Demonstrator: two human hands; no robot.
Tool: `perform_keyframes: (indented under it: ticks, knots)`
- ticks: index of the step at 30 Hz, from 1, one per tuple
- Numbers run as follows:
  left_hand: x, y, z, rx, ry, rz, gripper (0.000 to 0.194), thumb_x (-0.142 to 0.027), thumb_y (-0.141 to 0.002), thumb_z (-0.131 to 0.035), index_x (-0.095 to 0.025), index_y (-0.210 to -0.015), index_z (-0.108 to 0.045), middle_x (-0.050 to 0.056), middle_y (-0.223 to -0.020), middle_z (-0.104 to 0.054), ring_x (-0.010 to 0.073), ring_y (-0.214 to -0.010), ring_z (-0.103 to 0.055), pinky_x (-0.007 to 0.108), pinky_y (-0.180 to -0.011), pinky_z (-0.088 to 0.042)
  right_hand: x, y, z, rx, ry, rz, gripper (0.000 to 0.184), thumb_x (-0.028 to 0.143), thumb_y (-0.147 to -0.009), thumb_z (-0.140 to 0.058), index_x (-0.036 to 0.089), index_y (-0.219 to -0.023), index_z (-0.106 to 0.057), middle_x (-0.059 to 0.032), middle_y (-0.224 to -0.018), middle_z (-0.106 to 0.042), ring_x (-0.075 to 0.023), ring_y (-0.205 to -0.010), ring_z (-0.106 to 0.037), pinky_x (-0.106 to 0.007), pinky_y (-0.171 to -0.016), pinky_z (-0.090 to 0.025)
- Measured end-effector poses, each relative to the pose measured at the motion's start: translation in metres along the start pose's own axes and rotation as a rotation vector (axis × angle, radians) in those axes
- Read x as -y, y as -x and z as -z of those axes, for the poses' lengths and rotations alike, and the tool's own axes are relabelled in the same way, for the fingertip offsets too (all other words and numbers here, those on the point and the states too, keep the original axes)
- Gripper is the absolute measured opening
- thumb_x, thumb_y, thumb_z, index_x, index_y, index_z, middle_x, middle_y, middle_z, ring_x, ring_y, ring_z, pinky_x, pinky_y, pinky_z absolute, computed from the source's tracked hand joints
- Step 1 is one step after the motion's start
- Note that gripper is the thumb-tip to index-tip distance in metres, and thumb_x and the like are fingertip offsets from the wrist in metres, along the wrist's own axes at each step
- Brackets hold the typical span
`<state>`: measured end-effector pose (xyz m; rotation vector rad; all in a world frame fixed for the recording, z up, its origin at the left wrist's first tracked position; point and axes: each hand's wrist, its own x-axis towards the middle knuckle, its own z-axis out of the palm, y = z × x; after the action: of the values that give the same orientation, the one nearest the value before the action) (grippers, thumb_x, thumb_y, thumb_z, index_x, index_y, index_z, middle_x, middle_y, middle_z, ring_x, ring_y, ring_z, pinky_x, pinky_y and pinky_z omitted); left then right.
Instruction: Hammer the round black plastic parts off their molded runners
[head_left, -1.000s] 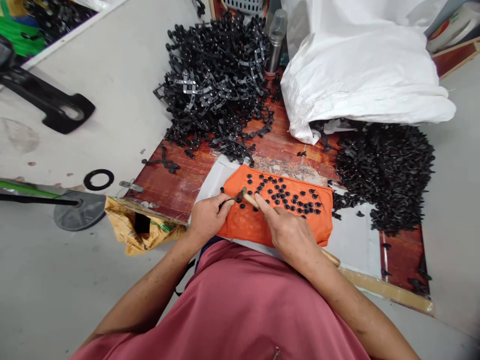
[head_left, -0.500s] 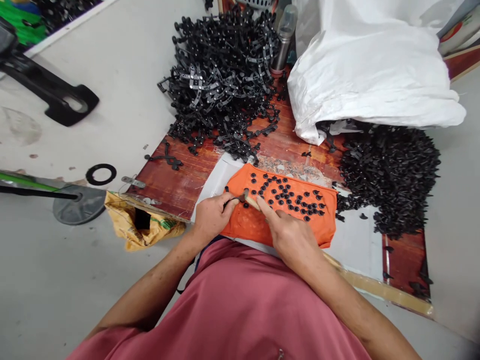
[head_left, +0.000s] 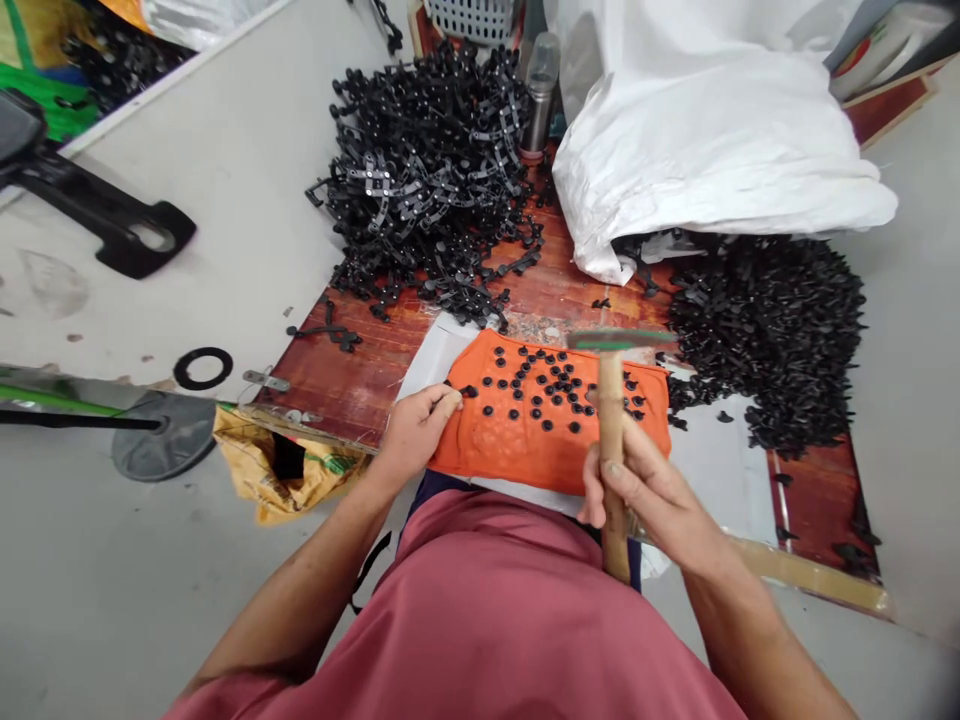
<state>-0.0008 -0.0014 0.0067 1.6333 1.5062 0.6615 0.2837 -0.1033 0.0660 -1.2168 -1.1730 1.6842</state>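
Observation:
My left hand [head_left: 417, 428] is at the left edge of an orange cloth [head_left: 517, 452], thumb and fingers pinched on a small black plastic part [head_left: 469, 391]; most of that part is hidden by the fingers. In my right hand [head_left: 660, 495] is a hammer [head_left: 612, 430], held by its wooden handle above the cloth's right side. Motion blurs the hammer's head, which points away from me. Several round black pieces [head_left: 547, 426] are scattered over the cloth, the nearest ones just right of my left fingertips.
A tall heap of linked black parts [head_left: 427, 190] stands at the back left, beside a steel bottle [head_left: 538, 100]. At the right, a white sack [head_left: 720, 140] hangs over a pile of small black pieces [head_left: 772, 340]. A yellow bag [head_left: 251, 460] hangs off the left edge of the table [head_left: 360, 385].
The hammer has risen from beside my left fingertips and moved right, its handle turning from slanted to nearly straight away from me. My left hand stays at the cloth's left edge.

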Motion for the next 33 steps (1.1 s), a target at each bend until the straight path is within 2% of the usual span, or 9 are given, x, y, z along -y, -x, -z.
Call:
perform_keyframes:
  ticks: [2,5,8,12,15,20,24,28,33]
  knots:
    - [0.001,0.002,0.002,0.009,0.05,0.028,0.032,-0.044,-0.091,-0.05,-0.02,-0.077,-0.064,-0.001,-0.068,-0.063,0.0141,-0.068,-0.056,0.024,-0.063,-0.042,-0.027,0.011,-0.009,-0.1,-0.045,-0.052,0.065,0.049,-0.103,-0.051,0.029,-0.16,-0.028,0.0062,-0.074,-0.049,-0.0096,-0.048,-0.043,-0.023,-0.047,-0.044]
    - [0.004,0.007,0.003,0.053,0.221,0.131,0.036,-0.053,-0.089,-0.051,-0.02,-0.078,-0.059,-0.007,-0.05,-0.039,0.0103,-0.047,-0.037,0.023,-0.047,-0.029,-0.056,0.026,-0.024,-0.184,-0.064,-0.061,0.05,0.05,-0.104,-0.049,0.024,-0.147,-0.046,0.0072,-0.07,-0.041,-0.0081,-0.049,-0.033,-0.02,-0.043,-0.031]
    - [0.008,0.009,0.006,0.153,0.389,0.241,0.044,-0.065,-0.084,-0.057,-0.021,-0.081,-0.054,-0.012,-0.046,-0.021,0.007,-0.039,-0.018,0.022,-0.042,-0.015,-0.068,0.038,-0.033,-0.22,-0.085,-0.063,0.043,0.05,-0.103,-0.051,0.024,-0.137,-0.052,0.007,-0.071,-0.042,-0.0077,-0.049,-0.031,-0.02,-0.043,-0.028]
    - [0.012,0.01,0.013,0.226,0.439,0.273,0.05,-0.071,-0.078,-0.062,-0.022,-0.082,-0.053,-0.014,-0.047,-0.018,0.0059,-0.039,-0.011,0.022,-0.042,-0.012,-0.074,0.052,-0.034,-0.225,-0.099,-0.05,0.043,0.048,-0.104,-0.051,0.025,-0.14,-0.049,0.006,-0.074,-0.045,-0.0085,-0.051,-0.035,-0.021,-0.045,-0.031]
    - [0.007,0.011,0.015,0.156,0.303,0.162,0.043,-0.064,-0.084,-0.056,-0.021,-0.078,-0.054,-0.011,-0.049,-0.025,0.0077,-0.042,-0.02,0.023,-0.045,-0.018,-0.077,0.058,-0.033,-0.226,-0.008,0.022,0.043,0.045,-0.106,-0.046,0.025,-0.144,-0.048,0.0043,-0.077,-0.049,-0.0096,-0.054,-0.042,-0.022,-0.051,-0.04]
    - [-0.012,0.018,0.01,-0.02,-0.238,-0.139,0.033,-0.044,-0.096,-0.047,-0.02,-0.078,-0.062,0.0,-0.07,-0.062,0.0149,-0.069,-0.057,0.026,-0.065,-0.035,-0.084,0.062,-0.03,-0.283,0.368,0.051,0.049,0.043,-0.108,-0.039,0.028,-0.154,-0.044,0.0029,-0.074,-0.053,-0.0136,-0.06,-0.051,-0.025,-0.059,-0.048]
    - [-0.022,0.017,0.001,-0.02,-0.566,-0.128,0.032,-0.042,-0.1,-0.045,-0.024,-0.091,-0.069,0.003,-0.081,-0.074,0.0197,-0.076,-0.065,0.027,-0.065,-0.033,-0.092,0.065,-0.029,-0.351,0.602,0.073,0.051,0.042,-0.106,-0.04,0.026,-0.154,-0.049,-0.0004,-0.077,-0.064,-0.017,-0.069,-0.062,-0.028,-0.068,-0.055]
    - [-0.024,0.013,-0.004,-0.008,-0.704,-0.145,0.033,-0.043,-0.102,-0.044,-0.025,-0.092,-0.07,0.005,-0.081,-0.076,0.0213,-0.075,-0.068,0.028,-0.062,-0.032,-0.097,0.066,-0.026,-0.351,0.642,0.076,0.05,0.039,-0.107,-0.04,0.026,-0.154,-0.049,-0.0068,-0.101,-0.076,-0.0222,-0.094,-0.073,-0.036,-0.087,-0.06]
    - [-0.023,0.011,-0.005,0.009,-0.727,-0.163,0.033,-0.042,-0.103,-0.044,-0.024,-0.092,-0.07,0.005,-0.083,-0.077,0.0224,-0.077,-0.069,0.028,-0.064,-0.033,-0.098,0.062,-0.024,-0.304,0.682,0.068,0.051,0.037,-0.107,-0.04,0.024,-0.156,-0.047,-0.0105,-0.138,-0.069,-0.0246,-0.126,-0.066,-0.042,-0.106,-0.053]
